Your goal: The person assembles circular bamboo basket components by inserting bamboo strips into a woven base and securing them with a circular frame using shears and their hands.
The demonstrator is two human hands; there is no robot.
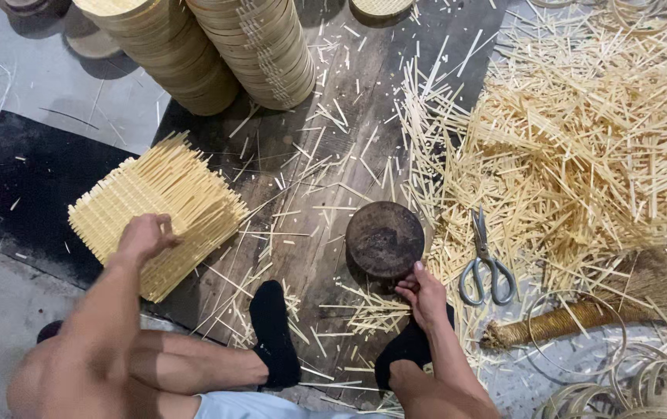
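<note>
My left hand (144,236) rests on top of a stack of square woven bamboo mats (159,209) lying on a dark floor mat, fingers curled onto the weave. My right hand (423,293) sits low on the floor beside a round dark wooden block (385,239), its fingertips touching the block's near edge and some thin bamboo strips. Whether it pinches a strip is not clear. My two feet in black socks (273,330) lie between the hands.
Grey scissors (485,262) lie right of the block. A big heap of cut bamboo strips (582,147) fills the right. Two stacks of round bamboo rims (260,46) stand at the back. A broom (582,314) and thin hoops (651,384) lie at the bottom right.
</note>
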